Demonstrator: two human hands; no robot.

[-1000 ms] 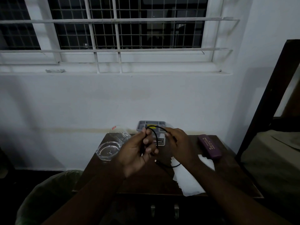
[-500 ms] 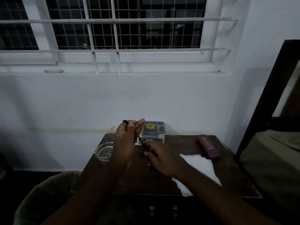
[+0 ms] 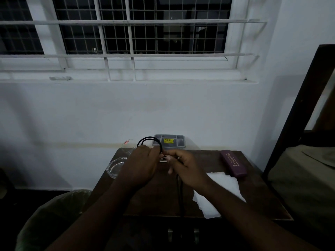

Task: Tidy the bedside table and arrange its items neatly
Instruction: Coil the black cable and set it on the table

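You are holding both hands over the middle of the dark wooden bedside table [image 3: 159, 200], working a thin black cable [image 3: 149, 138]. Your left hand [image 3: 140, 169] is curling its fingers round the gathered part of the cable, and two loops are arching up out of that fist toward the far edge of the table. Your right hand [image 3: 188, 169] is sitting just right of it, its fingertips bunched together and pinching the cable near a small metal-looking end piece; the light is too dim to tell what that piece is. From under your right hand a loose strand of the cable is hanging down across the table's near edge.

At the far edge, against the white wall, a grey compartment tray [image 3: 170, 141] with a yellow sticker is standing, partly hidden behind the loops. To the left, at the table's far-left corner, a clear glass dish [image 3: 116, 167] is resting, with what looks like its clear lid [image 3: 129, 144] tilted behind it. On the right side a maroon spectacle case [image 3: 233, 163] is lying at an angle, and nearer you a white sheet of paper [image 3: 221, 191] is lying flat, your right forearm crossing over part of it.
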